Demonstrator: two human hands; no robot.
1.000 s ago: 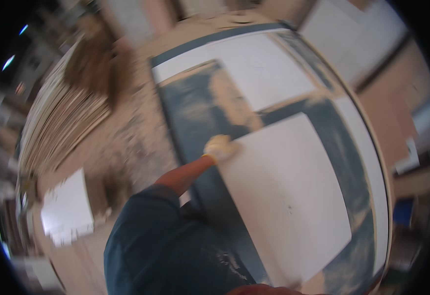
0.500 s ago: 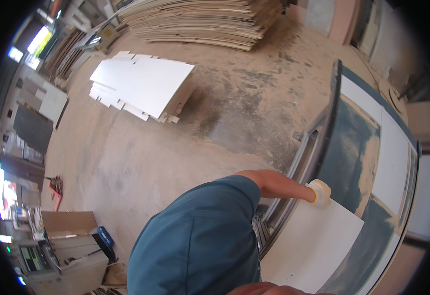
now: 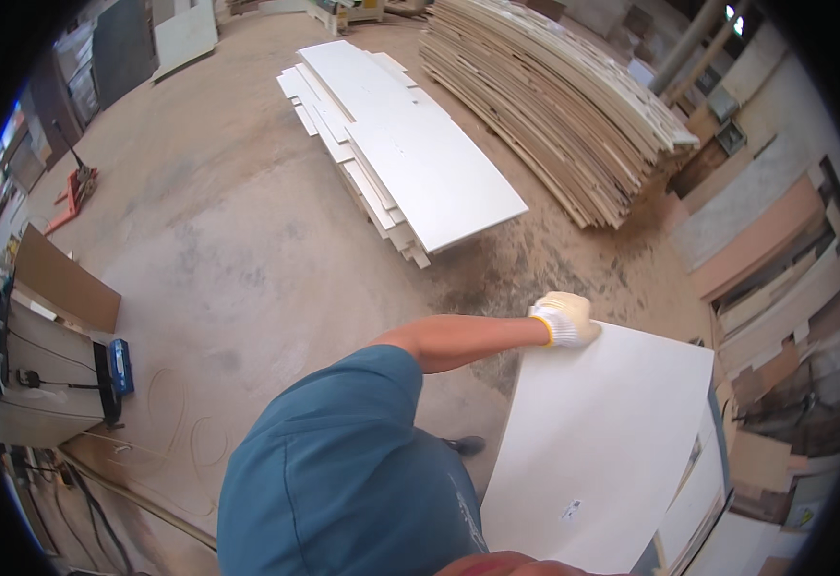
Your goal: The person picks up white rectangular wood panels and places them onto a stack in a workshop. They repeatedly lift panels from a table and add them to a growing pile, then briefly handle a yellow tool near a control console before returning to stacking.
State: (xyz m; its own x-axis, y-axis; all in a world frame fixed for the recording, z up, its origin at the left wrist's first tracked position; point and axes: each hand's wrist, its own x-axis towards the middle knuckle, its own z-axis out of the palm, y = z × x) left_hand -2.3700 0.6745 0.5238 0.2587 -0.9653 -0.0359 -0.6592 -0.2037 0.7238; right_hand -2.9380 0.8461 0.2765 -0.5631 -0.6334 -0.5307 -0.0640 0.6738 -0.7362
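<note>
Left hand (image 3: 564, 319), gloved, grips the far corner of the white board (image 3: 602, 442) carried at waist height; right hand unseen; board looks stiff, wide, awkward, best held at opposite edges.

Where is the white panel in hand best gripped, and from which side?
Probably by its long edges, one hand each side. The white panel is broad, thin and flat, offering only edges. The gloved left hand already clasps its far left corner from the left; the opposite right edge looks like the counter-hold.
</note>
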